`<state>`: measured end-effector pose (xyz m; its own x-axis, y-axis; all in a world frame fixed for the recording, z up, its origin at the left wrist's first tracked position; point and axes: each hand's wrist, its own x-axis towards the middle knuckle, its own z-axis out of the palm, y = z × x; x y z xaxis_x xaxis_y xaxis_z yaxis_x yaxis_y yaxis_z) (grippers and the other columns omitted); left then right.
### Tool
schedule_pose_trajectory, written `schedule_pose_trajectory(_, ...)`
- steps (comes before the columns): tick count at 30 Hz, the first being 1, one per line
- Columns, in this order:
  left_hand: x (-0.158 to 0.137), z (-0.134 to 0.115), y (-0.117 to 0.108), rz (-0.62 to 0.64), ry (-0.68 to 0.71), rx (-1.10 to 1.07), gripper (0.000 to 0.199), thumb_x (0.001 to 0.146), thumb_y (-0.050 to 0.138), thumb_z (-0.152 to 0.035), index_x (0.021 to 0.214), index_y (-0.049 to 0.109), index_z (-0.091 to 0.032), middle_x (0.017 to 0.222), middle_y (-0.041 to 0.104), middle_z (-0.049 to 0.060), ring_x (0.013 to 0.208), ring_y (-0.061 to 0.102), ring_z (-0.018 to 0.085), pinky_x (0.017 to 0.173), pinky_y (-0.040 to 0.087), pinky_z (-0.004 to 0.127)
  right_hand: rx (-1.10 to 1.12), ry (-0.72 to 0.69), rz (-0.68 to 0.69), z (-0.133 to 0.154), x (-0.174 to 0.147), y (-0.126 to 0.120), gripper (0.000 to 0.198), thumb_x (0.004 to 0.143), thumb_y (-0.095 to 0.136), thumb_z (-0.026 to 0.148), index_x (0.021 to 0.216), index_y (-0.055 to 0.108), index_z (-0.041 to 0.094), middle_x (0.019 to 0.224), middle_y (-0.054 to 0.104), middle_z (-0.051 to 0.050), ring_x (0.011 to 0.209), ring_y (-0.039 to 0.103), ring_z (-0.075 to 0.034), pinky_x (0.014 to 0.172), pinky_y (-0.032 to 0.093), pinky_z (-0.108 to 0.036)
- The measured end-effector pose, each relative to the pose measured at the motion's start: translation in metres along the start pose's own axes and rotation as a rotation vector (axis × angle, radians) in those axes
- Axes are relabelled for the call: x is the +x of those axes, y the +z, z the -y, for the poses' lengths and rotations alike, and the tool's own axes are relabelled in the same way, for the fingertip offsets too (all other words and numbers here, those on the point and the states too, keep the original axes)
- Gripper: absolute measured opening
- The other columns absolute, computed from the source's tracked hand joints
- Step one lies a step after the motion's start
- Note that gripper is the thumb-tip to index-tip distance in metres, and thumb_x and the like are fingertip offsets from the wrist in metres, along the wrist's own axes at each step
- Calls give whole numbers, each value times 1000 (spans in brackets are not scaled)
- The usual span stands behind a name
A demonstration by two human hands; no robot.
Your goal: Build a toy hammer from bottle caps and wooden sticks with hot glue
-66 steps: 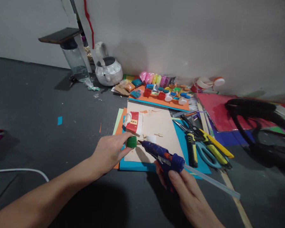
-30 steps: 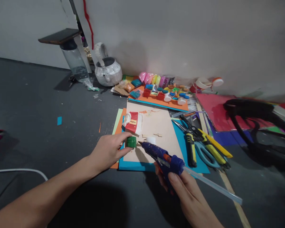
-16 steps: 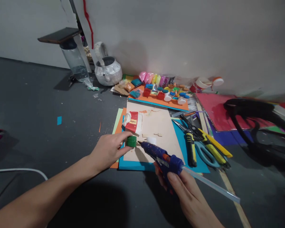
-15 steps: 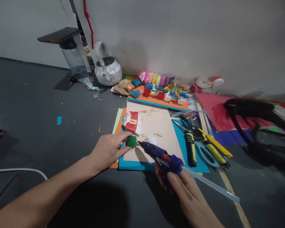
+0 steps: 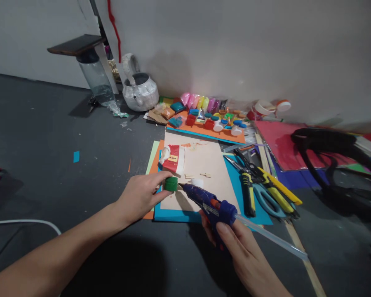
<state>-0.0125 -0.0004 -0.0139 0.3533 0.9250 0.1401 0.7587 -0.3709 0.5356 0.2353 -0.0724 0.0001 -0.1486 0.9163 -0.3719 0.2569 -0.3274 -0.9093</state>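
Between the thumb and fingers of my left hand is a small green bottle cap. My right hand grips a dark blue glue gun, a clear glue stick poking out of its back. The gun's nozzle points left and sits close to the cap's right side; I cannot tell if they touch. Behind the cap lies a red and white paper cup on a cream sheet. Short wooden sticks and a white piece lie beside the nozzle.
Pliers, blue-handled scissors and a yellow cutter lie on the right. Paint pots and clay packets stand behind. A kettle and a water bottle are at back left. A black strap lies far right.
The back of the glue gun and its glue stick have shifted slightly left. The left hand and the green cap have barely moved.
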Motion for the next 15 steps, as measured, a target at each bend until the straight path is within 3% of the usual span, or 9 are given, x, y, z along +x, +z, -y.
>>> schedule_pose_trajectory(6,0,1,2,-25,25,18,28,86,66,-31,113,65,-22,71,68,-3,57,58,13,55,36,23,-2,-16,2,-2,0,-1,55,89,52,65,108,71,17,89,69,-6,84,62,-18,77,52,-23)
schedule_pose_trajectory(15,-1,1,0,-14,18,12,29,88,62,-32,115,65,-22,67,65,-3,56,57,13,55,36,23,-100,-35,-46,9,-1,0,53,88,51,66,95,71,17,84,67,-6,83,63,-20,75,53,-25)
